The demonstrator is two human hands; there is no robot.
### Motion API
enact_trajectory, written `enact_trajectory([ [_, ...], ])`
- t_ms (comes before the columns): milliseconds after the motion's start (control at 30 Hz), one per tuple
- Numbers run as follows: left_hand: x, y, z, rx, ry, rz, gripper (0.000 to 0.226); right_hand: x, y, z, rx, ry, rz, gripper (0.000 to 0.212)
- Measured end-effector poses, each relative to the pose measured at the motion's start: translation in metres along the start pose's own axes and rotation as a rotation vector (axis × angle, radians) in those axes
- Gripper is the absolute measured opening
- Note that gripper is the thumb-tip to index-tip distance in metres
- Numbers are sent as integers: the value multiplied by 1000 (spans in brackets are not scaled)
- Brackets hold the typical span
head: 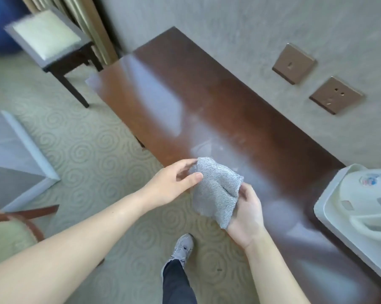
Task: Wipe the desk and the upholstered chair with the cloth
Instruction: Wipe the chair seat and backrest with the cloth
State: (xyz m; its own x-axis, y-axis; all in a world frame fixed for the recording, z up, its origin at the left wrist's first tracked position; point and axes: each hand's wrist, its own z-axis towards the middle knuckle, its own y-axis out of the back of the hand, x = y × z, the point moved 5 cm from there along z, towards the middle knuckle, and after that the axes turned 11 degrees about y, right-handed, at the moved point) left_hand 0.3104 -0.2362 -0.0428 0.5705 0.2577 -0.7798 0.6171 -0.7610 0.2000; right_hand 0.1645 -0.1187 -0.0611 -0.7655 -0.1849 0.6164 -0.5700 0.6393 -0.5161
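A grey knitted cloth [215, 187] hangs between both hands at the near edge of the dark brown glossy desk [207, 102]. My left hand [174, 183] pinches the cloth's upper left corner with thumb and fingers. My right hand [246, 213] grips its lower right part from beneath. The cloth is bunched and held in the air, partly over the carpet. An upholstered chair [9, 235] with a pale green seat and curved wooden frame shows at the lower left.
A white tray [329, 218] holding a white kettle stands on the desk's right end. A stool [47, 38] with a pale cushion sits beyond the desk's far end. Two brass wall plates [336, 95] are on the wall. A white bed corner [20, 150] is left; my shoe [183, 246] is on the carpet.
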Motion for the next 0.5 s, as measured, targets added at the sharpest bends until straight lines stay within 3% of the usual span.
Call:
enact_trajectory([
  [167,49,62,-140,-323,16,-393,22,-61,-92,-77,395,-146,-126,77],
  [300,91,90,-264,-526,-54,-458,20,-112,-150,-153,645,-90,-424,54],
  [500,167,93,-447,-616,-170,-627,16,-210,-210,-273,814,-50,-597,52],
])
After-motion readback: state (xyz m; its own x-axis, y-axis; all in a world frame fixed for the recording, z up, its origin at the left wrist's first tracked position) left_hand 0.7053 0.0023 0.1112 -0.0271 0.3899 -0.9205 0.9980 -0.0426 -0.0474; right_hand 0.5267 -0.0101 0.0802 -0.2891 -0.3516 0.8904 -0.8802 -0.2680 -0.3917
